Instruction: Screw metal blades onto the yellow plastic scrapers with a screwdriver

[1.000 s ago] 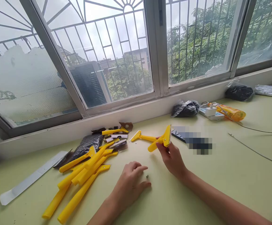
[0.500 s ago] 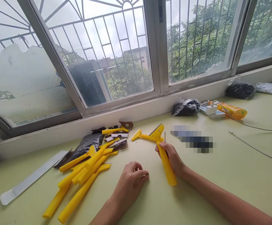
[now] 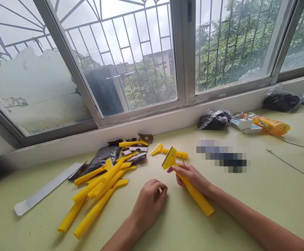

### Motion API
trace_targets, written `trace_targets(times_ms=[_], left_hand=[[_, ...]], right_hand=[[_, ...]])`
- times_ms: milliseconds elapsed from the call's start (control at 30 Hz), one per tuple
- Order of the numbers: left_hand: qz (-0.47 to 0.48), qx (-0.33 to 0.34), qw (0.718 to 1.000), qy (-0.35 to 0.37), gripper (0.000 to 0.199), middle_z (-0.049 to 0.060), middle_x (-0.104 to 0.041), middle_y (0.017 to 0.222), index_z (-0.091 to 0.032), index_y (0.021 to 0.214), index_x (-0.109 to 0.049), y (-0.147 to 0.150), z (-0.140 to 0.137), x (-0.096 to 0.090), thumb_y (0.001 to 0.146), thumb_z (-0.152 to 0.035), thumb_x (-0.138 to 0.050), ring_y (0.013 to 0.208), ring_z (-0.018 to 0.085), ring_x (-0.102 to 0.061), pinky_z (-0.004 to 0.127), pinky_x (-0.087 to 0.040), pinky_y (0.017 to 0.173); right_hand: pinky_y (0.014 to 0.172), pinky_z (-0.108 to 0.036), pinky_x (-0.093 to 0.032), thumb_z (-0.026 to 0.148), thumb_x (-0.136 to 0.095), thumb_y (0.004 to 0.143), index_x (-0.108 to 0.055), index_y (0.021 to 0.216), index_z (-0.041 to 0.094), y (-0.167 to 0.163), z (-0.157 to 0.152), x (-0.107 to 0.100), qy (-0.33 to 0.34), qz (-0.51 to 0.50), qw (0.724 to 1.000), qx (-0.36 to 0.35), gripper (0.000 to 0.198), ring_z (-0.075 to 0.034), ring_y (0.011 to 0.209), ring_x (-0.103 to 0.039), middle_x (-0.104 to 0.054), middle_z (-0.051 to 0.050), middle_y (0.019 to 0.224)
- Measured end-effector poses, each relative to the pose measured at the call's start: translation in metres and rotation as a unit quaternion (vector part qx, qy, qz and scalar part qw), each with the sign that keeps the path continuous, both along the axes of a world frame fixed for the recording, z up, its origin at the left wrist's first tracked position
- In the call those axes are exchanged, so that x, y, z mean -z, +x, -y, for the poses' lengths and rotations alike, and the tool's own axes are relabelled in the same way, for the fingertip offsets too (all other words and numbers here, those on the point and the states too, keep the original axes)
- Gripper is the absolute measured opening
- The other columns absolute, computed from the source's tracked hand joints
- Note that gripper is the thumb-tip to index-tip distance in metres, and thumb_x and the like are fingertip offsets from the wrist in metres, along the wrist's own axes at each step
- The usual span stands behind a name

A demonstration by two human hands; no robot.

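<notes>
My right hand is closed around the handle of a yellow scraper, its wide head tilted up to the left. A thin metal rod sticks up from the same hand; its kind is hidden. My left hand rests low over the table, thumb and forefinger pinched together. Whatever may be between those fingertips is too small to name. Just beyond the hands, another yellow scraper lies on the table with a tiny loose piece beside it. Several more yellow scrapers are heaped at the left.
Behind the heap lie a black plastic package and dark card packaging. A long white strip is at far left. Along the windowsill stand a bagged black bundle, a power strip and an orange bottle. A cable crosses the right side.
My right hand has turned the scraper, so its head leans further left and lower, nearer my left hand. The view has shifted slightly left. My left hand stays pinched.
</notes>
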State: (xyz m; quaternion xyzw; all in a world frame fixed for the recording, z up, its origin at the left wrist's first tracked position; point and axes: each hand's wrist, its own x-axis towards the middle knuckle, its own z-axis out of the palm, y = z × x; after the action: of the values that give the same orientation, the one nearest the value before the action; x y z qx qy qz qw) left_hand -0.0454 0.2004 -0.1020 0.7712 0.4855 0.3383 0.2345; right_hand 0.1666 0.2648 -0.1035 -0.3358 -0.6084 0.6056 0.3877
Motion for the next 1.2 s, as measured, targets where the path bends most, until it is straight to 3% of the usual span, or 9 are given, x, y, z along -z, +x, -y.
trace_targets(times_ms=[167, 333, 633, 900, 1067, 1200], left_hand=[[0.058, -0.033, 0.997, -0.038, 0.019, 0.004, -0.070, 0.086, -0.019, 0.095, -0.072, -0.004, -0.005, -0.002, 0.095, -0.033, -0.059, 0.070, 0.015, -0.056, 0.027, -0.044, 0.065], [0.106, -0.030, 0.992, -0.065, 0.021, 0.006, -0.074, 0.092, -0.019, 0.097, -0.073, -0.006, -0.006, 0.000, 0.094, -0.036, -0.061, 0.081, 0.017, -0.066, 0.028, -0.052, 0.074], [0.153, -0.028, 0.986, -0.061, 0.019, 0.006, -0.072, 0.094, -0.018, 0.097, -0.071, -0.008, -0.011, 0.001, 0.090, -0.035, -0.066, 0.085, 0.017, -0.065, 0.028, -0.054, 0.078], [0.080, -0.010, 0.996, -0.036, 0.019, 0.008, -0.068, 0.102, -0.020, 0.103, -0.074, -0.007, -0.009, 0.006, 0.093, -0.028, -0.060, 0.077, 0.016, -0.060, 0.028, -0.049, 0.069], [0.016, -0.009, 1.000, -0.012, 0.028, 0.010, -0.064, 0.107, -0.021, 0.116, -0.072, -0.006, -0.008, 0.006, 0.098, -0.027, -0.052, 0.085, 0.019, -0.061, 0.032, -0.050, 0.076], [-0.024, -0.004, 1.000, 0.006, 0.030, 0.011, -0.064, 0.105, -0.022, 0.113, -0.074, -0.007, -0.010, 0.004, 0.101, -0.029, -0.047, 0.096, 0.022, -0.061, 0.035, -0.050, 0.085]], right_hand=[[0.056, -0.028, -0.033, 0.056, -0.059, 0.093, -0.068, 0.101, 0.015, 0.001, 0.000, 0.001, -0.004, 0.028, 0.999, -0.031, 0.043, -0.012, 0.050, -0.042, -0.056, 0.002, 0.054], [0.056, -0.028, -0.034, 0.055, -0.057, 0.093, -0.069, 0.103, 0.014, 0.002, 0.000, 0.002, 0.002, 0.039, 0.998, -0.046, 0.044, -0.013, 0.049, -0.042, -0.056, 0.002, 0.053], [0.056, -0.027, -0.033, 0.055, -0.059, 0.092, -0.070, 0.103, 0.013, 0.003, 0.001, 0.002, 0.008, 0.048, 0.998, -0.049, 0.044, -0.012, 0.049, -0.042, -0.056, 0.002, 0.052], [0.056, -0.027, -0.033, 0.056, -0.061, 0.091, -0.070, 0.102, 0.014, 0.002, -0.001, 0.003, 0.002, 0.033, 0.998, -0.045, 0.044, -0.012, 0.048, -0.041, -0.054, 0.003, 0.051], [0.056, -0.028, -0.033, 0.055, -0.058, 0.091, -0.070, 0.101, 0.013, 0.002, -0.007, 0.005, -0.003, -0.006, 1.000, -0.020, 0.044, -0.011, 0.047, -0.039, -0.053, 0.004, 0.051], [0.056, -0.028, -0.032, 0.053, -0.057, 0.092, -0.070, 0.101, 0.013, 0.001, -0.010, 0.009, -0.006, -0.031, 0.999, -0.003, 0.043, -0.012, 0.048, -0.038, -0.053, 0.003, 0.050]])
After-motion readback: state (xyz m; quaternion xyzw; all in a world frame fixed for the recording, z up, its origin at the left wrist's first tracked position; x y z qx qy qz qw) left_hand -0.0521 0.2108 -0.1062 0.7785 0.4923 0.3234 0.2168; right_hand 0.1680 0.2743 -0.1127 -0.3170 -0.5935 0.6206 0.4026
